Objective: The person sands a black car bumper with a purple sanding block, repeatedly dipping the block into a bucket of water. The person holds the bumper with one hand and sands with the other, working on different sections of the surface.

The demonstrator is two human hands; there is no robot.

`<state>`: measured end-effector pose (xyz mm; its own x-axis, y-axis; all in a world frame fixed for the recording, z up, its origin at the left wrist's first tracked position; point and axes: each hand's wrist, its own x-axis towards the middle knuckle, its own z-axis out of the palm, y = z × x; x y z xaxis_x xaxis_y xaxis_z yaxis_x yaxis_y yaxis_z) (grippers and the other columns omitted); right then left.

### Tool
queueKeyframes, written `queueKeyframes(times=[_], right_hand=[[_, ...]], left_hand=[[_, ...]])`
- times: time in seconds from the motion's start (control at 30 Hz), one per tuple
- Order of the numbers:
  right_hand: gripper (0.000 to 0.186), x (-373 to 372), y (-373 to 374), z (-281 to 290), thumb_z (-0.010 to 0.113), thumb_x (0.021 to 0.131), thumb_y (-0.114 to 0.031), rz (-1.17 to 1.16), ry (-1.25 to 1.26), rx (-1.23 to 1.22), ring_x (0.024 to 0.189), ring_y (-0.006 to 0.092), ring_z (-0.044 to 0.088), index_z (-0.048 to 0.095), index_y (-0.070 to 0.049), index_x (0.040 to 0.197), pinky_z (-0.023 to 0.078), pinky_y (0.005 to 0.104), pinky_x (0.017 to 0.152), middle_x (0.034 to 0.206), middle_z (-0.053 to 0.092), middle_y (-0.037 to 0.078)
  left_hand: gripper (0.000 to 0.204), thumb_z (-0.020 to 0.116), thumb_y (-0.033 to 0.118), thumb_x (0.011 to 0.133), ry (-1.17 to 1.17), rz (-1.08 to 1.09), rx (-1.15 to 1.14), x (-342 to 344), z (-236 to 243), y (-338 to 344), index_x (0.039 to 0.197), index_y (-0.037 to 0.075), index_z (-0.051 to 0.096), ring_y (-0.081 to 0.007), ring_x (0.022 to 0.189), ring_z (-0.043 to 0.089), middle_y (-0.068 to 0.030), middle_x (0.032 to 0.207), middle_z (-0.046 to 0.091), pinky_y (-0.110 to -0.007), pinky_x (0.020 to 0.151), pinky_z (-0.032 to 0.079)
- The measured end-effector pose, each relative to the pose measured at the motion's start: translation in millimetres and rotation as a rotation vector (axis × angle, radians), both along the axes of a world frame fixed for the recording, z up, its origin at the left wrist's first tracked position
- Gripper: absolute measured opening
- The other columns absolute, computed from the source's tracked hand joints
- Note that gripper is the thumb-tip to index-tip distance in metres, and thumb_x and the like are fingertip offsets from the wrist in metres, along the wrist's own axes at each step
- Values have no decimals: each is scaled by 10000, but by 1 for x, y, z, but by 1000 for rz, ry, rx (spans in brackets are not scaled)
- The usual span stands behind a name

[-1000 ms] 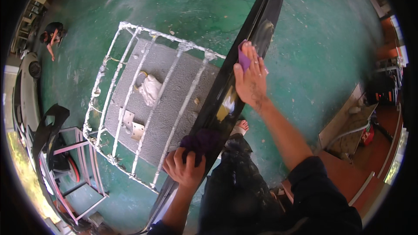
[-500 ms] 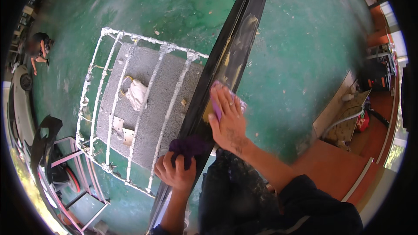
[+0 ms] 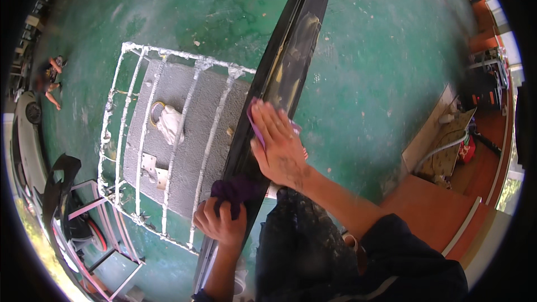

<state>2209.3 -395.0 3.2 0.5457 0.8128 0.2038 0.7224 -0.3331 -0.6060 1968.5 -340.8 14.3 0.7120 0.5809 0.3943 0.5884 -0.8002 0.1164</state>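
A long dark panel with tan filler patches runs slanting across the middle, from the top edge down past my hands. My right hand lies over its face with fingers stretched and close together, pressing a purple sheet that looks like sandpaper against the surface. The sheet shows only at the edges of the hand. Lower down, my left hand has its fingers curled round a crumpled dark purple cloth at the panel's left edge. Part of the cloth hides behind the fingers.
Left of the panel stands a white, tape-wrapped rack over a grey board, with a white rag and tape roll. A metal frame, a car and another person are farther left. Orange boards lie right.
My right hand and the sheet have slid slightly left across the panel. My left hand keeps its hold on the cloth. The view has shifted a little; the other person has changed posture.
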Motion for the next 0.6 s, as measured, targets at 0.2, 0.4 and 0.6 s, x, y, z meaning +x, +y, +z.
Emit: queueKeyframes(times=[0.2, 0.4, 0.6], right_hand=[[675, -24, -10, 3, 536, 1054, -247, 14, 27, 15, 1562, 440, 368, 363, 93, 1610, 263, 525, 1303, 1659, 406, 287], [688, -5, 10, 4, 526, 1063, -272, -48, 56, 33, 1564, 438, 368, 347, 92, 1619, 257, 537, 1302, 1666, 395, 285], [710, -16, 1, -1, 508, 1079, -285, 12, 72, 1, 1591, 439, 323, 296, 95, 1640, 250, 532, 1307, 1695, 346, 289]], left_hand=[[336, 839, 280, 756, -14, -10, 7, 2, 1, 5, 976, 120, 643, -385, 1041, 611, -124, 1139, 650, -542, 925, 455], [332, 840, 287, 765, 0, -9, 7, 2, -4, 0, 975, 123, 641, -387, 1048, 611, -124, 1138, 651, -544, 923, 453], [340, 839, 297, 770, 5, 3, -7, -2, 0, 2, 982, 124, 637, -390, 1057, 607, -129, 1137, 650, -546, 927, 450]])
